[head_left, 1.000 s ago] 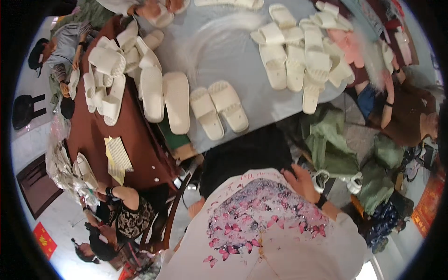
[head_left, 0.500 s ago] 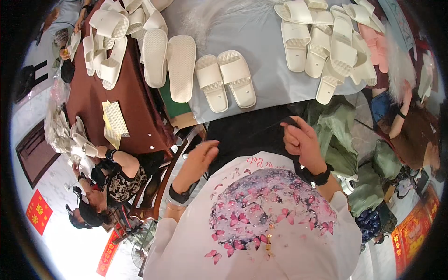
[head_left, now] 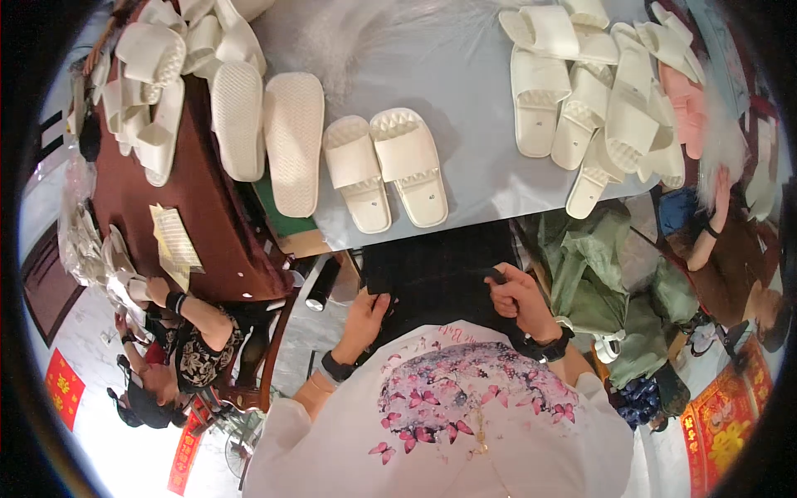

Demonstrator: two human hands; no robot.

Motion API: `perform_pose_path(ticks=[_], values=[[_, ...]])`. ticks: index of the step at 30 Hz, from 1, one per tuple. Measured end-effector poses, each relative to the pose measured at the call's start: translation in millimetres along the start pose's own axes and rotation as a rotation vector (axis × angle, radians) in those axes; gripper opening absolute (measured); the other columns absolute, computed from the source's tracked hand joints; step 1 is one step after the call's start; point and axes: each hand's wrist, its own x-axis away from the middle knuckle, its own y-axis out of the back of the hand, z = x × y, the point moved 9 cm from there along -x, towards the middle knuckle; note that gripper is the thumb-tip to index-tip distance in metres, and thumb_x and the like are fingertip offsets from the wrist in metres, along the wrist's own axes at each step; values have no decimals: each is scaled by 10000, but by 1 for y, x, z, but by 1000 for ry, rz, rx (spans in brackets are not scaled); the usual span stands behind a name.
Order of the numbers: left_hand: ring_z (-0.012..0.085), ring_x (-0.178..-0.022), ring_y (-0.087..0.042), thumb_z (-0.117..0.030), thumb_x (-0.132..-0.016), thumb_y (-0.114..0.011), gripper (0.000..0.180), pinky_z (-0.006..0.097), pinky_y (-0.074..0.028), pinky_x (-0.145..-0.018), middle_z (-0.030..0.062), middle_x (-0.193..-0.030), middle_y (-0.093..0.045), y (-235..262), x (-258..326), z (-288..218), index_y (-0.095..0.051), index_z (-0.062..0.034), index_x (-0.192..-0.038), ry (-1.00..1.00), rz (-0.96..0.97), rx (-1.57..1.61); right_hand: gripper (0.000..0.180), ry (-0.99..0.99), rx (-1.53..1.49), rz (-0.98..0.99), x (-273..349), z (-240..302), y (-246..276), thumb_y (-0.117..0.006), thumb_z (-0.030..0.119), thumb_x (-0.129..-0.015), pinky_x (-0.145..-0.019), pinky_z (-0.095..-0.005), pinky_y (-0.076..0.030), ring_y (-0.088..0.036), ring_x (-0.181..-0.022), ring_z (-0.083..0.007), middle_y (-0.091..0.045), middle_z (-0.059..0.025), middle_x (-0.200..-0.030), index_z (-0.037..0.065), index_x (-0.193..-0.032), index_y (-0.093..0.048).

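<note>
My left hand (head_left: pixel 364 321) is closed above my lap, thumb against fingers. Whatever it pinches is lost against the black cloth (head_left: pixel 440 266) over my lap. Opposite it, my right hand (head_left: pixel 523 305) is also closed, with a small dark piece (head_left: pixel 496 277) showing at the fingertips; its kind is unclear. Just beyond my hands, a pair of white slide slippers (head_left: pixel 353 166) stands upright on the grey-covered table (head_left: pixel 473 187). To their left, two more slippers (head_left: pixel 294 141) lie with textured soles up.
White slippers (head_left: pixel 627 100) are heaped at the right, beside pink ones (head_left: pixel 682 104). Another heap (head_left: pixel 154 54) lies at the left on a brown-covered table (head_left: pixel 224 257) with a label sheet (head_left: pixel 176 245). A green sack (head_left: pixel 589 257) stands at my right. Co-workers sit on both sides.
Both hands have come down toward my lap. My left hand, loosely curled before, now has thumb and fingers together. The view has shifted, so the slippers appear lower.
</note>
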Motion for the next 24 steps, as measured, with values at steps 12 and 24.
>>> perform_pose_path(ticks=[12,24], values=[[342,-743,-484,44,-733,-516,109,366,-412,-662,174,-778,-459,-45,-92,3,-479,22,-832,-515,166,-89,193,-133,332,322,-113,-39,-21,-413,172,-911,-435,-180,-223,-283,-467,-30,-364,56,-574,31,-956,-537],[360,-807,-520,-96,-797,-555,127,403,-439,-683,174,-846,-514,-69,-127,96,-528,13,-856,-464,106,-342,271,-138,562,309,-163,-117,50,-394,222,-937,-454,-182,-257,-304,-495,-34,-346,46,-541,15,-863,-552]])
